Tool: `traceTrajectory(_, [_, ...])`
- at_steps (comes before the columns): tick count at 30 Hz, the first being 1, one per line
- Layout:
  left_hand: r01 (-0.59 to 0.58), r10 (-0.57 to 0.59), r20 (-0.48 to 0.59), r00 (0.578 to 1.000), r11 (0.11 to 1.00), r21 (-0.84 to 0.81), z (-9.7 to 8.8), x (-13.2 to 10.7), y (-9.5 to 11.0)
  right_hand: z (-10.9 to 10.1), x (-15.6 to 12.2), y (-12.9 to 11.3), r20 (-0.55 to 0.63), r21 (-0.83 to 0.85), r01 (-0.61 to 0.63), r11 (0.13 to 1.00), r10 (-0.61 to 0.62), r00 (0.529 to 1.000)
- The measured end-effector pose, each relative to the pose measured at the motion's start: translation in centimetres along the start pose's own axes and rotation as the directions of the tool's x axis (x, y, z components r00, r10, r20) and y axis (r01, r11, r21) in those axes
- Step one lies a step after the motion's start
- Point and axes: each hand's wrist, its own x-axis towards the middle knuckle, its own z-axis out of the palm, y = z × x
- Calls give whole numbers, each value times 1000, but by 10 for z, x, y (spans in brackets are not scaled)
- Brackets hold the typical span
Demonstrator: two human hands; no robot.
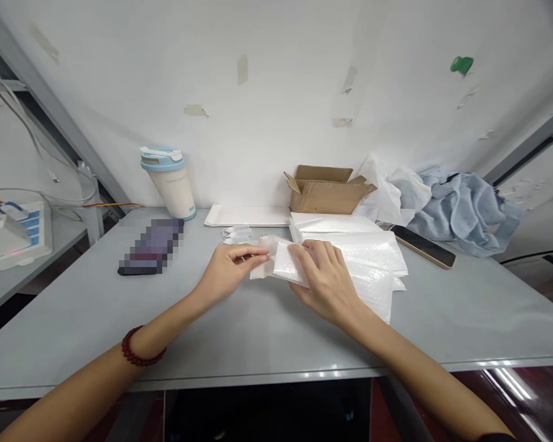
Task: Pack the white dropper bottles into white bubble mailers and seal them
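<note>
A small white bubble mailer [283, 265] lies on the grey table [96, 331] in front of me. My left hand [230, 270] pinches the mailer's open left end, fingers closed on its edge. Over the mailer's right part, my right hand [325, 279] has its fingers curled onto it, holding it down. Under and behind the right hand sits a stack of larger white bubble mailers [364, 248]. A red bead bracelet [136, 350] is on my left wrist.
A dark phone [151, 247] lies at the left and another phone [424, 245] at the right. An open cardboard box [325, 189], a blue-lidded cup [169, 181], flat white envelopes [246, 215], small white items [236, 233] and blue cloth [465, 209] stand along the wall.
</note>
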Motion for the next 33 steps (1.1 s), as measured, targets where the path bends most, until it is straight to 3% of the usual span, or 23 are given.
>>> traceTrajectory(4, [-267,222,227,948,945,190,2,-5,2,0,-1,-1,5,10,4,1000,-4,1000])
traceTrajectory(6, [-279,236,207,949,937,209,-1,-5,5,0,-1,1,7,10,-6,1000,6,1000])
traceTrajectory(9, [-129,132,5,991,955,267,-18,5,5,-1,1,5,-12,-9,-41,999,40,999])
traceTrajectory(11, [0,27,-71,997,934,357,-35,15,-2,-2,2,9,-37,-25,-65,998,64,997])
traceTrajectory(13, [56,-52,-22,998,861,506,-53,25,-14,-3,3,13,-64,-39,-86,996,83,994])
traceTrajectory(15, [29,-106,85,991,776,630,-64,32,-28,-4,4,17,-79,-51,-105,993,101,992])
traceTrajectory(20, [-39,-176,211,962,674,738,-64,35,-49,-5,5,21,-70,-59,-139,988,135,988])
traceTrajectory(23, [-60,-153,230,961,696,716,-63,34,-44,-6,5,21,-71,-56,-146,988,142,987])
traceTrajectory(27, [22,-195,255,947,833,553,-75,33,-25,-5,5,21,-60,-60,-149,987,145,988])
traceTrajectory(30, [130,-226,181,957,894,429,-85,32,-11,-4,6,21,-47,-63,-140,988,137,989])
traceTrajectory(33, [160,-194,88,977,941,298,-89,29,-5,-4,5,20,-31,-69,-125,990,123,992])
